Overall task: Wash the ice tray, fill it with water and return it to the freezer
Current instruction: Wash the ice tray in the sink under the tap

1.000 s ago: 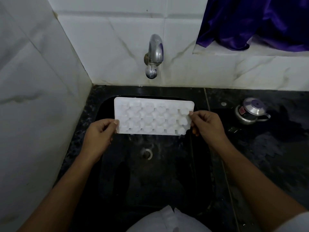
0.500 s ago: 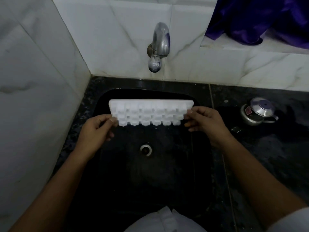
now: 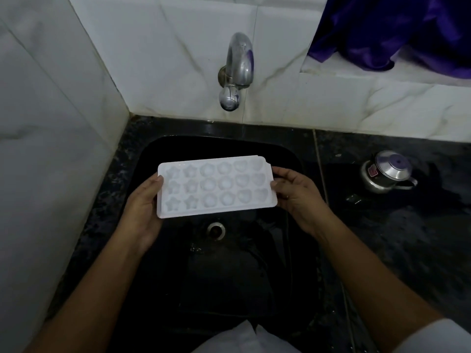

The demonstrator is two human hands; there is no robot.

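A white plastic ice tray (image 3: 216, 186) with star, round and heart shaped cups faces up over the black sink (image 3: 288, 159). My left hand (image 3: 145, 210) grips its left end, thumb on the rim. My right hand (image 3: 295, 197) holds its right end. The tray lies roughly level, above the drain (image 3: 216, 229). A chrome tap (image 3: 237, 72) sticks out of the white tiled wall behind the sink, a little beyond the tray's far edge. No water is seen running from it.
A small steel lidded pot (image 3: 386, 171) stands on the wet black counter (image 3: 407, 238) to the right of the sink. Purple cloth (image 3: 390, 29) hangs over a ledge at the top right. White tiled walls close the left and back sides.
The tray was bottom side up, then tipped on its edge, and now lies with its cups facing up. Both hands have kept hold of its ends.
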